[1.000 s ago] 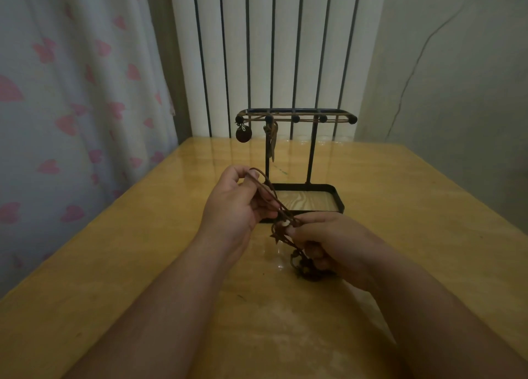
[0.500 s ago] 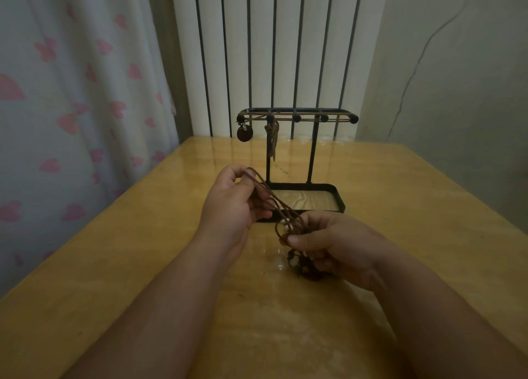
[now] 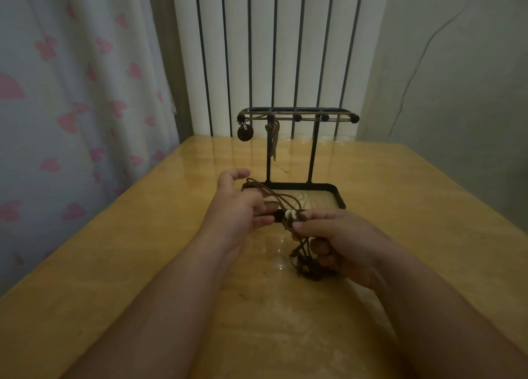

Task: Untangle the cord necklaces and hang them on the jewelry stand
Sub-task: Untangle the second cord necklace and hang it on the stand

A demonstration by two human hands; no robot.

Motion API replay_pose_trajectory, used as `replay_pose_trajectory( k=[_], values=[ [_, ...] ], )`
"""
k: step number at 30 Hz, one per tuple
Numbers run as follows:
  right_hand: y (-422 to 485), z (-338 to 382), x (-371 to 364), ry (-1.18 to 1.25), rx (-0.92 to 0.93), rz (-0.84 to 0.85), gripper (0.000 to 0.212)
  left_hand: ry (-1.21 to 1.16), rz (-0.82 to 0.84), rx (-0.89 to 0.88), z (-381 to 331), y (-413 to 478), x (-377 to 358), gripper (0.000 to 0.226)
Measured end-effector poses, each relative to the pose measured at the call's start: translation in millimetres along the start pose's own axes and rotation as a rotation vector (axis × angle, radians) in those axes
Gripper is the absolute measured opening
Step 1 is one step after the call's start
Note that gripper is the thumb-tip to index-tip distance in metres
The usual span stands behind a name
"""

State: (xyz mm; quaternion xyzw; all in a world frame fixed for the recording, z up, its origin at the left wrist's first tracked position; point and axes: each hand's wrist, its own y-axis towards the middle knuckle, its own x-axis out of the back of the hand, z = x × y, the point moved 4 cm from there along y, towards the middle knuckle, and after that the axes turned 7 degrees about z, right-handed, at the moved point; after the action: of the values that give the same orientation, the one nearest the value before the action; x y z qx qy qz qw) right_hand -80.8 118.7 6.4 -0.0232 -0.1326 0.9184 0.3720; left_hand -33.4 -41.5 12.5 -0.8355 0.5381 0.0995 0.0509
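just above a glossy yellow wooden table [image 3: 114, 264], short of the black wire jewelry stand [image 3: 313, 150], the right hand [image 3: 343, 241] pinches tangled brown cord necklaces [image 3: 305, 267] while the left hand [image 3: 234, 210], fingers loose, props a loop [image 3: 251, 182]; a hard tug could cinch the tangle.

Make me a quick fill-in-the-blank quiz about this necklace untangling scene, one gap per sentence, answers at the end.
1. A round pendant hangs at the ____ end of the stand's top bar.
2. That bar carries ____ black knobs.
3. The right hand pinches the tangled cords in ____ of the stand.
4. The curtain shows ____ hearts.
Missing words: left, five, front, pink.
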Motion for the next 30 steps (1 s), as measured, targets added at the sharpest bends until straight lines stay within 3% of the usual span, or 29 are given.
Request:
replay_pose_trajectory(
  k=[3,7,9,12,19,30],
  values=[
    [-0.1,0.4,2.2,-0.041,0.017,-0.042,0.011,0.377,-0.055,-0.019,-4.8,-3.0,-1.2,0.070],
    [-0.1,1.7,4.7,-0.168,0.052,-0.098,0.009,0.783,-0.185,-0.361,-21.5,-15.0,0.6,0.035],
    [-0.2,2.5,4.2,-0.222,0.076,-0.136,0.008,0.757,-0.016,-0.436,-23.8,-18.6,-5.7,0.021],
    [-1.3,4.9,3.2,-0.273,0.137,-0.178,0.010,0.752,0.220,-0.353,-16.6,-21.5,-17.8,0.006],
    [-4.4,9.5,-0.8,-0.313,0.169,-0.171,0.009,0.798,0.168,-0.265,-9.1,-14.0,-15.0,0.005],
    [-2.2,5.7,3.9,-0.296,0.123,-0.182,0.009,0.190,0.189,-0.015,0.6,-6.9,-5.2,0.024]
  ],
)
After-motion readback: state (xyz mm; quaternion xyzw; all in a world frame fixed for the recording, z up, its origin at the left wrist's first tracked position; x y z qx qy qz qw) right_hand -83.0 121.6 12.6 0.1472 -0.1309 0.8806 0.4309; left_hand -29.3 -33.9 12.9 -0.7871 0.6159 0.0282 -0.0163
